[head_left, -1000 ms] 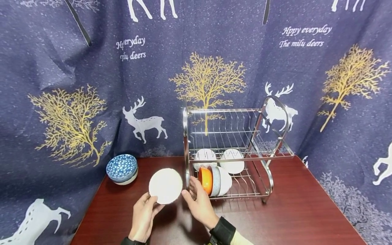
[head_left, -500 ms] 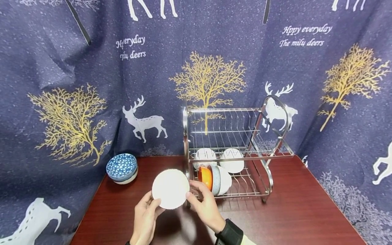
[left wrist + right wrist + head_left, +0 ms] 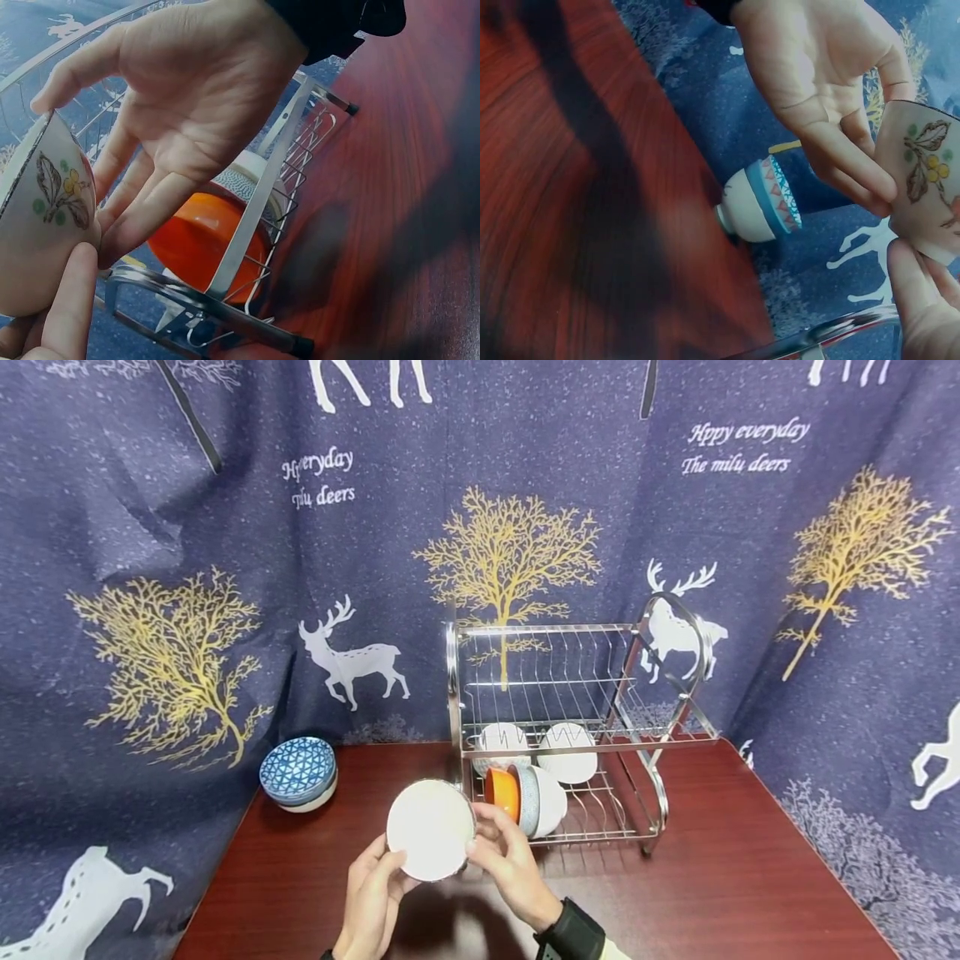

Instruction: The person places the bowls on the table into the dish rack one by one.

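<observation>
Together the left hand [image 3: 375, 893] and right hand [image 3: 510, 860] hold a white bowl [image 3: 431, 828] tipped on edge above the worktop [image 3: 720, 877], fingers [image 3: 847, 161] pressed to its sides; leaf and berry marks show on its outside. Just right of it stands a wire rack [image 3: 570, 727], with an orange bowl [image 3: 502, 795] and white bowls on its lower tier. Blue patterned bowls [image 3: 298, 772] sit stacked at the worktop's far left, near the deer-print cloth [image 3: 187, 568].
</observation>
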A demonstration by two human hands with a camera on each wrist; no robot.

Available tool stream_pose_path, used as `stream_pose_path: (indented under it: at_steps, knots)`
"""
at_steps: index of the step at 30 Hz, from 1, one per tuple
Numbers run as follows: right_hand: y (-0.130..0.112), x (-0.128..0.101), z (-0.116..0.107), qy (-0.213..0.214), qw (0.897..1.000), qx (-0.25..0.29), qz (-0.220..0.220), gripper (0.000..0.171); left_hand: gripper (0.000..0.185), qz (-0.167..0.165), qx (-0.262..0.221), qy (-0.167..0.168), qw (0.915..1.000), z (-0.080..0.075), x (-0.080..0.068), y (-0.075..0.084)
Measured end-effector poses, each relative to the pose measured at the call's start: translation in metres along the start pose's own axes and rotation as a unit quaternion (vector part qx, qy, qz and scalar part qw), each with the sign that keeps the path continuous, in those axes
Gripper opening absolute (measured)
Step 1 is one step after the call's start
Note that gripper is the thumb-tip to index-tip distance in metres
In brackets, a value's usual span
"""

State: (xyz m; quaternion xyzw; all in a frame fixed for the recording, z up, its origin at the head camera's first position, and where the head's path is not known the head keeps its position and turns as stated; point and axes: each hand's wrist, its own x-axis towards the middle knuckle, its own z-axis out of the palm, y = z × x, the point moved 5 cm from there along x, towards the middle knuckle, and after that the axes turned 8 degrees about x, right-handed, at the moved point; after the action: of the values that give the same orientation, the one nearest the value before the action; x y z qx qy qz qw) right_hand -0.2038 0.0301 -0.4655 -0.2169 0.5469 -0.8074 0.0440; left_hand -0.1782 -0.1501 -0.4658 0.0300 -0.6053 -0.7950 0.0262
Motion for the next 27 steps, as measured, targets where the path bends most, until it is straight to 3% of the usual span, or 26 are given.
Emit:
stream_pose_path:
  at_steps: [10, 14, 17, 22, 24, 27]
  knots:
    - [0.001, -0.003, -0.006, 0.016, 0.997, 0.065, -0.045, 0.039, 0.038, 0.032, -0.004, -0.045, 0.9985, 0.012, 0.004, -0.006]
    - [-0.006, -0.003, -0.01, 0.018, 0.99, 0.121, -0.072, 0.035, 0.033, 0.042, -0.016, -0.089, 0.995, 0.016, 0.008, -0.01]
    - [-0.011, -0.003, -0.017, 0.021, 0.983, 0.158, -0.091, 0.034, 0.043, 0.032, -0.015, -0.105, 0.9939, 0.018, 0.014, -0.015]
    - [-0.017, -0.005, -0.032, 0.044, 0.979, 0.163, -0.114, 0.035, 0.039, 0.018, 0.053, -0.038, 0.9977, 0.022, 0.03, -0.027]
    - [-0.019, -0.006, -0.039, 0.059, 0.979, 0.154, -0.119, 0.035, 0.036, 0.019, 0.092, -0.01, 0.9955, 0.024, 0.035, -0.032]
    - [-0.025, -0.008, -0.05, 0.077, 0.979, 0.141, -0.128, 0.035, 0.041, 0.017, 0.158, 0.005, 0.9872, 0.026, 0.041, -0.037]
